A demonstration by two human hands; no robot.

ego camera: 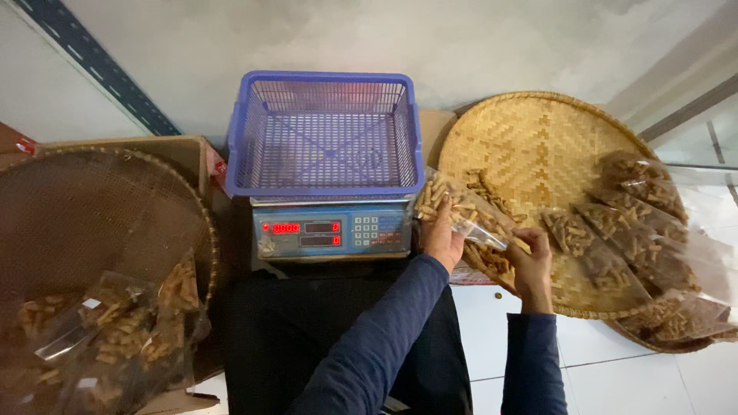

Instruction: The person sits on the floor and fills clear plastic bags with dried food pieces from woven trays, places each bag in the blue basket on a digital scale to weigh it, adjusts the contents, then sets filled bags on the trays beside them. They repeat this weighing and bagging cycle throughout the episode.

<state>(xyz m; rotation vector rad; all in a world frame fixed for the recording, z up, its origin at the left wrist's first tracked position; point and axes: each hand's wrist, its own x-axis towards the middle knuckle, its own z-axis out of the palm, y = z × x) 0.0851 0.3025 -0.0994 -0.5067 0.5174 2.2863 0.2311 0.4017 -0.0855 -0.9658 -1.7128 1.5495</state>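
Observation:
A clear plastic bag of small brown snack sticks (460, 206) is held between both my hands, just right of the scale. My left hand (442, 240) grips its near left end and my right hand (530, 261) grips its right end over the rim of a round woven tray (538, 138). An electronic scale (332, 230) with a red lit display stands in front of me, and an empty blue plastic basket (327, 134) sits on top of it.
Several more filled snack bags (630, 230) lie on the right part of the woven tray. At left a darker woven tray (84, 207) on a cardboard box holds other filled bags (115, 330). A grey wall is behind, white floor tiles lie below right.

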